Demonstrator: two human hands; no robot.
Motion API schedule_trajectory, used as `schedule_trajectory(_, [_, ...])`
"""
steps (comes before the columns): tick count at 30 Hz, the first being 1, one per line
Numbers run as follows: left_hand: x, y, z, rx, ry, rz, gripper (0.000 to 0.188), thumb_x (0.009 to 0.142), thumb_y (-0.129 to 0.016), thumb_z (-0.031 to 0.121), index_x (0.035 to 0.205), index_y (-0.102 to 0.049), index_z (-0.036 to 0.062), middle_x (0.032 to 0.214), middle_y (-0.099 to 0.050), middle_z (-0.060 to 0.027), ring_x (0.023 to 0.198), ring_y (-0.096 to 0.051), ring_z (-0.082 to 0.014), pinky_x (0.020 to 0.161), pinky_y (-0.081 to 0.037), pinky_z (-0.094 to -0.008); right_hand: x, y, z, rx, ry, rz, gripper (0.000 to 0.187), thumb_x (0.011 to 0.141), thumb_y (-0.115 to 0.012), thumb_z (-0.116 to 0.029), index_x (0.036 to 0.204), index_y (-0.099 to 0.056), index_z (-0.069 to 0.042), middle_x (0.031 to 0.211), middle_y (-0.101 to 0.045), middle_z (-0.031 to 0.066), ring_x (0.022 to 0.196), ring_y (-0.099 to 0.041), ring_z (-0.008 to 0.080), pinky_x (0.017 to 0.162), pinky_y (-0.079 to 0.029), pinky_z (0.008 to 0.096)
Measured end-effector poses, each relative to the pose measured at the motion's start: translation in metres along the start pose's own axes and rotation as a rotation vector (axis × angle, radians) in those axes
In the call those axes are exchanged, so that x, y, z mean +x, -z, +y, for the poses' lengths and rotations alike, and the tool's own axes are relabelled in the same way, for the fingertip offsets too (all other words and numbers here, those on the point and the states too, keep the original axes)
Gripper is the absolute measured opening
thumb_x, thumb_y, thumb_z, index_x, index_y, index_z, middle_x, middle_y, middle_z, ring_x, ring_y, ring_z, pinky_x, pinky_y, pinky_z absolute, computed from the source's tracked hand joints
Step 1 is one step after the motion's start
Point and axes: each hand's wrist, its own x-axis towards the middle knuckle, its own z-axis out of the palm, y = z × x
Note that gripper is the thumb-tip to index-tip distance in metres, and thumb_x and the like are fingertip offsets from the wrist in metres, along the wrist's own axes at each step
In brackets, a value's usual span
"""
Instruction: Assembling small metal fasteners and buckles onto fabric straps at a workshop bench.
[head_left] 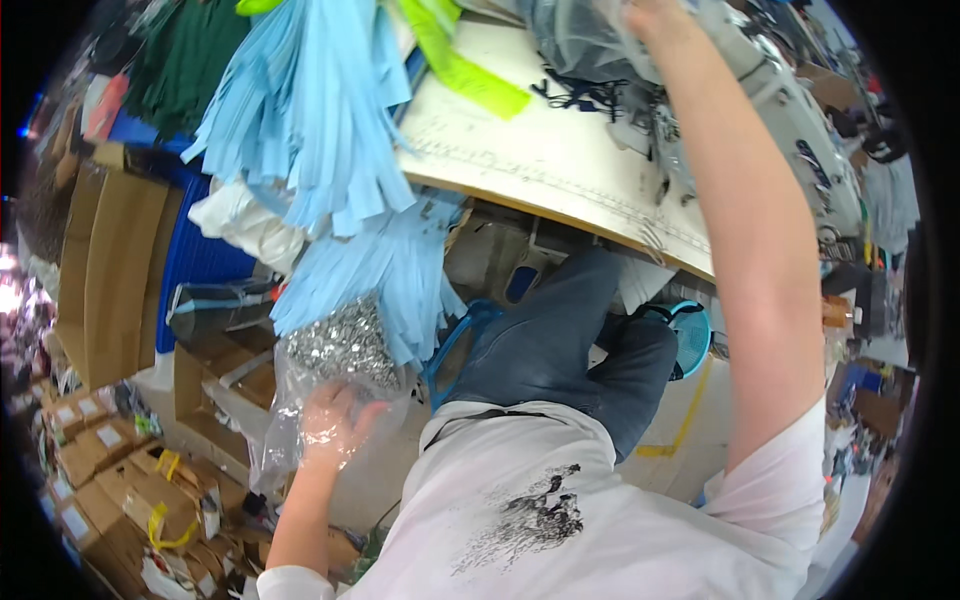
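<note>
A clear plastic bag (270, 440) of small shiny metal pieces (345, 345) lies against light blue fabric strips at the left. My left hand (340, 415) is at this bag, with thin plastic over the hand and wrist. Its fingers are bent round the bag, and the thumb shows at the right. Over the table's far side stretches my right arm. My right hand (650, 15), cut by the upper edge, is closed at a greyish see-through plastic bag (585, 40); its fingertips are hardly visible.
Long light blue strips (310, 110) hang over the white table's (540, 140) left edge beside a bright yellow-green strip (480, 85). A sewing machine (800, 130) stands right. Cardboard boxes (120, 280) and a blue crate (200, 250) are left. A turquoise basket (692, 340) sits below the table.
</note>
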Motion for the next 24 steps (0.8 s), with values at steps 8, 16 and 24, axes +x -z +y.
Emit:
schedule_trajectory(8, [0.030, -0.005, -0.003, 0.286, -0.263, 0.069, 0.053, 0.070, -0.077, 0.024, 0.114, -0.059, 0.0014, 0.122, -0.051, -0.0193, 0.109, -0.050, -0.0429, 0.092, -0.044, -0.0508, -0.070, -0.019, -0.044, 0.239, 0.082, -0.060, 0.019, 0.085, -0.065, -0.031, 0.076, -0.059, -0.016, 0.069, -0.055, 0.0018, 0.057, -0.051, 0.0170, 0.044, -0.042, 0.0287])
schedule_trajectory(16, [0.035, -0.024, -0.009, 0.008, -0.227, 0.038, 0.055, 0.068, -0.077, 0.016, 0.115, -0.054, -0.0013, 0.117, -0.048, -0.0249, 0.106, -0.050, -0.0440, 0.089, -0.045, -0.0497, -0.089, -0.031, -0.049, 0.288, 0.090, 0.033, 0.016, 0.086, -0.065, -0.023, 0.075, -0.060, -0.012, 0.067, -0.056, 0.0025, 0.051, -0.050, 0.0143, 0.040, -0.042, 0.0235])
schedule_trajectory(24, [0.046, -0.019, -0.011, -0.089, -0.222, -0.082, 0.046, 0.069, -0.073, 0.007, 0.111, -0.057, -0.0004, 0.112, -0.050, -0.0234, 0.099, -0.055, -0.0406, 0.086, -0.047, -0.0460, -0.058, 0.000, -0.048, 0.208, 0.001, -0.083, 0.005, 0.091, -0.058, -0.007, 0.089, -0.057, -0.002, 0.073, -0.057, 0.0075, 0.056, -0.053, 0.0166, 0.045, -0.049, 0.0257])
